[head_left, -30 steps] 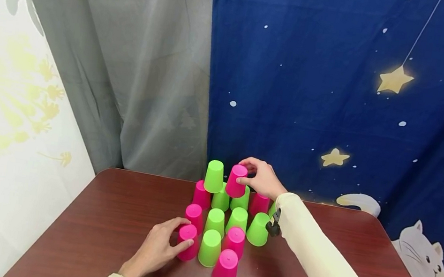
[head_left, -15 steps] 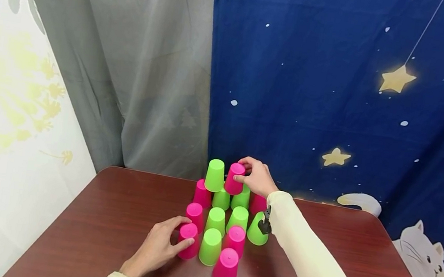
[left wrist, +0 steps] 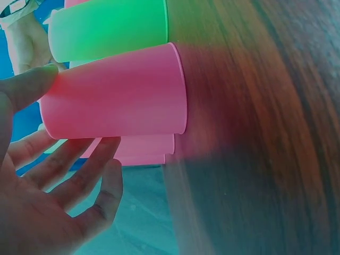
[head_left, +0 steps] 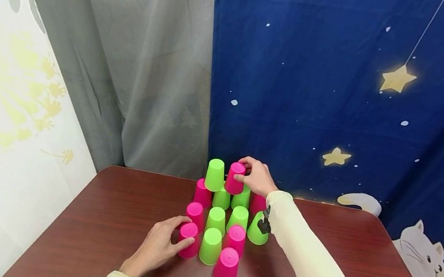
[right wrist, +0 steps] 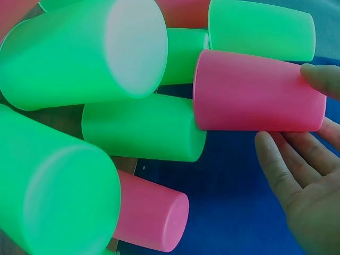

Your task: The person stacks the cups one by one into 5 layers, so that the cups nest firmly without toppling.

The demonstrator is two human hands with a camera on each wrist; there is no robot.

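A: ok so your right hand [head_left: 259, 177] has got the upper pink cup [head_left: 235, 178], yeah? Thumb on one side, fingers bent round the other, gap just as wide as the cup.

B: yep, you're pinching it near the closed end, mouth down, in the top layer. It's over the back green pair [head_left: 241, 197], just beside the upper green cup [head_left: 215, 175]. Can't tell if the rim is taking its full weight or you're carrying some of it.

A: and your left hand [head_left: 158, 243]?

B: you've got that one curved round the front-left pink cup [head_left: 188, 240], thumb on the near side and fingertips on the far side, spread to about cup width. That cup is upside down too, rim on the brown table [head_left: 117, 218]. The front green cup [head_left: 211, 247] is just to its right, then the nearest pink cup [head_left: 226, 268] is the closest one to you.

A: nice starry blue curtain [head_left: 299, 73] behind your stack btw.
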